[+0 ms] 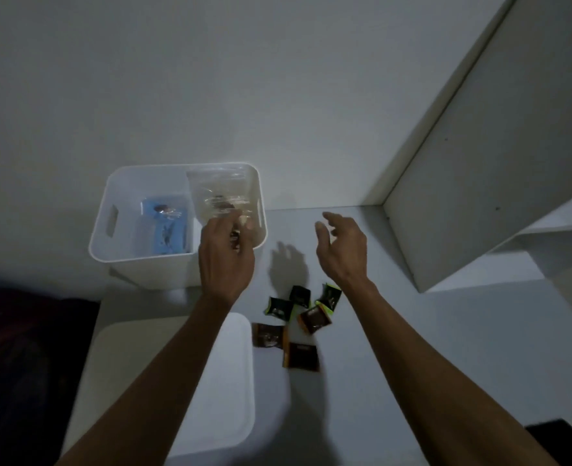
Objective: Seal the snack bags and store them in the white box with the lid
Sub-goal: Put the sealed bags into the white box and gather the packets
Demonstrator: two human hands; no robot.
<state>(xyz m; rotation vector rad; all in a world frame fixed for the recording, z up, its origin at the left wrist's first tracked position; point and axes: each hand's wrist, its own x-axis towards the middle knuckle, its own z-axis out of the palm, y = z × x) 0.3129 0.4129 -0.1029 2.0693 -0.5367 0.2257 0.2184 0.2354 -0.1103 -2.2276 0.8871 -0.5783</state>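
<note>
**Clear bag held at the white box**

The left hand (225,260) pinches the lower edge of a clear snack bag (219,193), its grip closed on the plastic, and the bag stands inside the right part of the white box (143,267). The box sits at the table's (412,348) far left corner, against the wall. A second bag with a blue card (165,227) lies on the box floor, left of the clear one.

The right hand (341,250) hovers over the table just right of the box, fingers loosely spread, its grip open and holding nothing.

Six small dark snack packets (298,326) lie scattered on the table between the two forearms, some edged in green, some in orange. The white lid (230,381) lies flat near the table's left edge, partly under the left forearm.
</note>
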